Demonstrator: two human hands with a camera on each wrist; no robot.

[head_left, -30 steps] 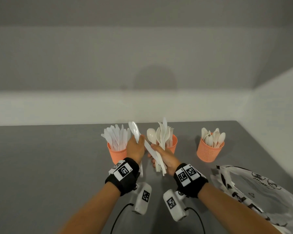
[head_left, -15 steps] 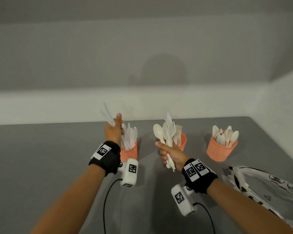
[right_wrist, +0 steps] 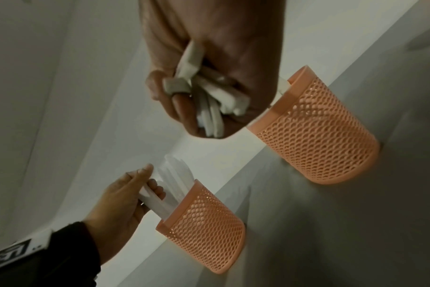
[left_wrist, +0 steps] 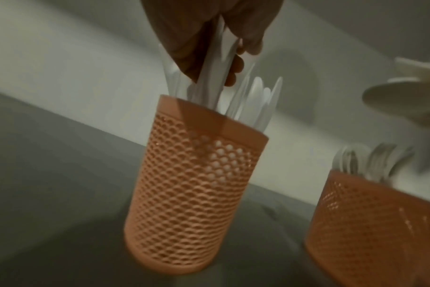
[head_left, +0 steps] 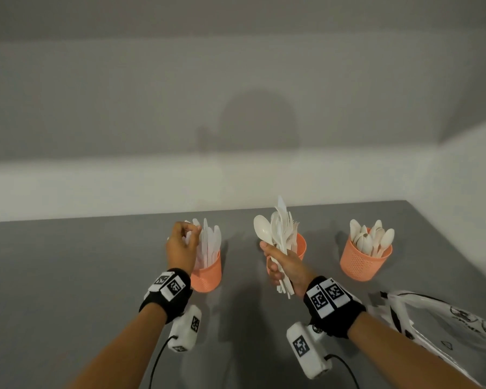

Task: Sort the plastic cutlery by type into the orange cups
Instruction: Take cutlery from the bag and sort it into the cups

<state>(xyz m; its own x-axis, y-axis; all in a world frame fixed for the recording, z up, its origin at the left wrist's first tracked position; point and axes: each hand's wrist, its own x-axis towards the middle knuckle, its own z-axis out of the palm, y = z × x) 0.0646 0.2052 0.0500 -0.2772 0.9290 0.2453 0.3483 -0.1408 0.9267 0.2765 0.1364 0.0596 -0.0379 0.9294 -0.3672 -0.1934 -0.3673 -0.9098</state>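
Observation:
Three orange mesh cups stand in a row on the grey table. The left cup (head_left: 207, 276) (left_wrist: 196, 184) (right_wrist: 206, 225) holds white knives. My left hand (head_left: 183, 244) (right_wrist: 125, 194) is at its rim and pinches a white knife (left_wrist: 212, 77) whose lower end is inside the cup. My right hand (head_left: 286, 266) (right_wrist: 209, 68) grips a mixed bundle of cutlery (head_left: 278, 234) by the handles (right_wrist: 209, 104), just in front of the middle cup (head_left: 300, 245) (right_wrist: 317, 136), which holds forks. The right cup (head_left: 365, 261) holds spoons.
A clear plastic bag with black print (head_left: 438, 318) lies on the table at the right, near my right forearm. A pale wall runs behind the cups and along the table's right edge. Cables hang from both wrist cameras.
My left hand carried a knife from beside the bundle over to the left cup and lowered it into the cup. My right hand has kept the bundle near the middle cup.

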